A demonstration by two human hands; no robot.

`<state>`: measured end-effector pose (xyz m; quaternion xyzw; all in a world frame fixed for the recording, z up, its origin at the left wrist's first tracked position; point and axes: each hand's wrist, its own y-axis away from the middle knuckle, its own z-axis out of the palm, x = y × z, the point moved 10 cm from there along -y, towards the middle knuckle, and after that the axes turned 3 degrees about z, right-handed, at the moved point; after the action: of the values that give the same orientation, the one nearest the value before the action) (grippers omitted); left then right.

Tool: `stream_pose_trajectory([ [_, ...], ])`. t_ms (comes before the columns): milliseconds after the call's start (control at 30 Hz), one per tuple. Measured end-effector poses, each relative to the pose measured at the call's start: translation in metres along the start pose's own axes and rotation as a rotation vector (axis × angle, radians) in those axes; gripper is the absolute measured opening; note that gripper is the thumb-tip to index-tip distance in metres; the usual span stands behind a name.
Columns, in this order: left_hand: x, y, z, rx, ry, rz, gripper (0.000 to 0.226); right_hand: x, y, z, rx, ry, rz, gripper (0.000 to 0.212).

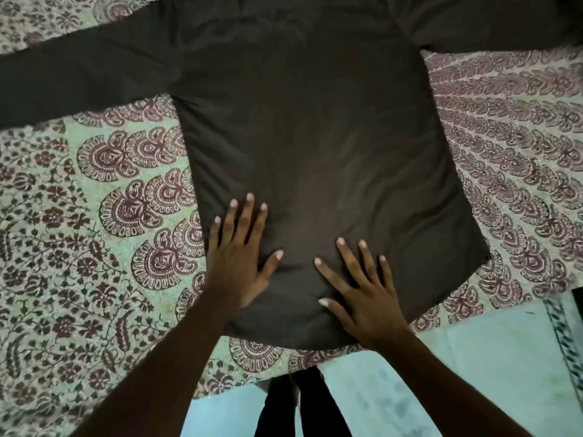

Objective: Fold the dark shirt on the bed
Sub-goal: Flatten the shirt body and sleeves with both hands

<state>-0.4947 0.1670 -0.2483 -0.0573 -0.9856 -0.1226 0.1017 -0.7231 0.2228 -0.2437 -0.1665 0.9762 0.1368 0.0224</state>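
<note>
The dark shirt lies spread flat on the bed, its hem toward me and both long sleeves stretched out to the left and right. My left hand presses flat on the lower left part of the shirt, fingers straight and spread. My right hand lies flat on the lower middle of the shirt near the hem, fingers also spread. Neither hand grips the fabric.
The bed is covered by a pale green sheet with maroon paisley and flower print. Its near edge runs below the shirt's hem. Beyond that edge is a light blue floor, where my dark-trousered legs stand.
</note>
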Motion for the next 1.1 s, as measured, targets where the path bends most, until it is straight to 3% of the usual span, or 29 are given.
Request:
stream_pose_trajectory([
  [100, 0.015, 0.051, 0.018, -0.008, -0.002, -0.006, 0.093, 0.020, -0.016, -0.015, 0.026, -0.050, 0.104, 0.071],
  [300, 0.048, 0.126, 0.038, 0.009, 0.059, -0.105, 0.090, 0.075, -0.084, -0.022, 0.020, -0.097, 0.143, 0.065],
  [400, 0.046, 0.097, 0.026, 0.058, 0.095, -0.162, 0.074, 0.143, -0.048, -0.018, 0.014, -0.154, 0.435, 0.066],
  [467, 0.048, 0.067, 0.019, 0.076, 0.118, -0.176, 0.073, 0.183, -0.013, -0.015, 0.025, -0.244, 0.681, 0.071],
  [533, 0.055, 0.048, 0.019, 0.056, 0.092, -0.193, 0.077, 0.198, 0.007, -0.014, 0.058, -0.311, 0.804, 0.076],
  [600, 0.064, 0.048, 0.027, 0.007, 0.038, -0.229, 0.086, 0.186, 0.005, -0.022, 0.102, -0.270, 0.733, 0.078],
  [667, 0.076, 0.064, 0.036, -0.028, -0.001, -0.240, 0.092, 0.152, -0.010, -0.034, 0.145, -0.197, 0.510, 0.078],
  [767, 0.087, 0.102, 0.052, -0.072, -0.024, -0.223, 0.096, 0.085, -0.027, -0.022, 0.055, -0.090, 0.102, 0.073],
  [833, 0.091, 0.125, 0.059, -0.089, -0.021, -0.235, 0.097, 0.070, -0.019, -0.010, 0.030, -0.038, 0.035, 0.070],
  [1000, 0.093, 0.143, 0.058, -0.088, 0.013, -0.253, 0.094, 0.155, 0.045, -0.003, 0.093, -0.197, 0.620, 0.070],
  [1100, 0.089, 0.127, 0.036, 0.033, 0.070, -0.272, 0.083, 0.187, 0.065, -0.002, 0.083, -0.226, 0.820, 0.075],
])
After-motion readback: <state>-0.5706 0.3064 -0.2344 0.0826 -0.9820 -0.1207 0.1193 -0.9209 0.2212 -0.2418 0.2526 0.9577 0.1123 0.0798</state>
